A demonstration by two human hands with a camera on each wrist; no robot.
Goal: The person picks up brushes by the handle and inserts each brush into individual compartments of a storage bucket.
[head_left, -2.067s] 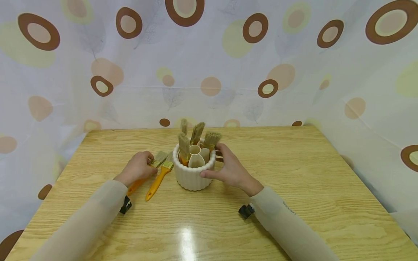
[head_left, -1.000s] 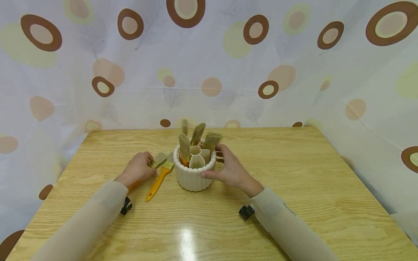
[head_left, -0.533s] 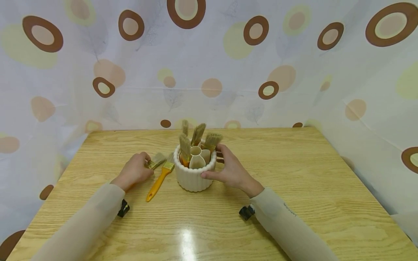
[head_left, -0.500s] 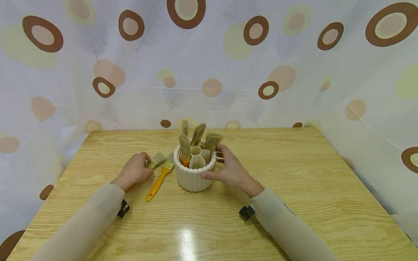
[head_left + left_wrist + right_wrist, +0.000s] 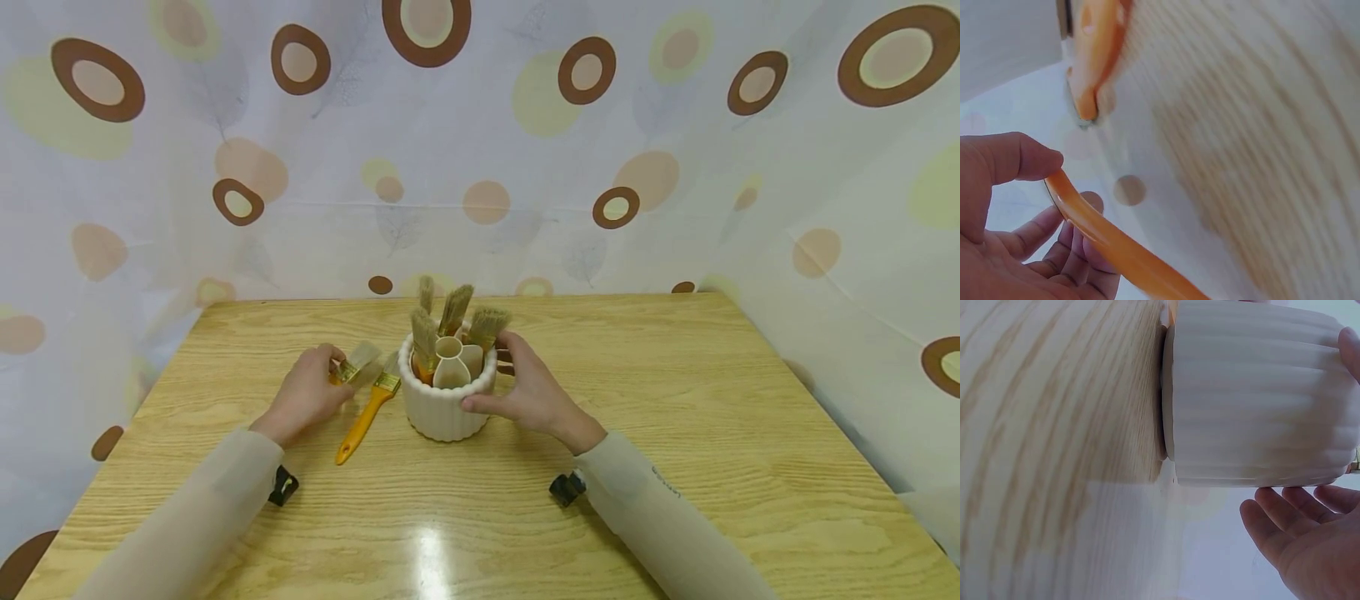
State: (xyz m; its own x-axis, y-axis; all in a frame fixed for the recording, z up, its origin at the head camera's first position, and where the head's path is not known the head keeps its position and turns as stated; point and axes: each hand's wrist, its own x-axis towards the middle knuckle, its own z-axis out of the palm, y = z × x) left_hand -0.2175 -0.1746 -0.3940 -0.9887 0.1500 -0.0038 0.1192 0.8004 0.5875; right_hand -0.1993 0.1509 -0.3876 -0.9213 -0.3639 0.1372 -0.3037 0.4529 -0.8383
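Note:
In the head view my left hand (image 5: 303, 398) pinches a flat paintbrush (image 5: 348, 372) at its metal band, bristles pointing away to the right. The left wrist view shows its orange handle (image 5: 1124, 250) running past the fingers, above the wood. A second paintbrush (image 5: 363, 421) with an orange handle lies between that hand and a white ribbed brush holder (image 5: 442, 417), its bristle end close to the holder. Several paintbrushes stand bristles-up in the holder's compartments. My right hand (image 5: 536, 392) grips the holder's right side, thumb in front and fingers behind; its fingertips (image 5: 1266, 497) meet the ribbed wall.
The holder stands on a wooden table (image 5: 675, 450) with a central round tube (image 5: 448, 348) between its compartments. A patterned sheet (image 5: 480, 150) hangs behind the table and along its sides. Black wrist cameras (image 5: 566, 487) sit under the forearms.
My left hand has drawn slightly left and lifted the paintbrush, whose bristles have tilted up and away from the other brush. The right hand and holder have stayed in place.

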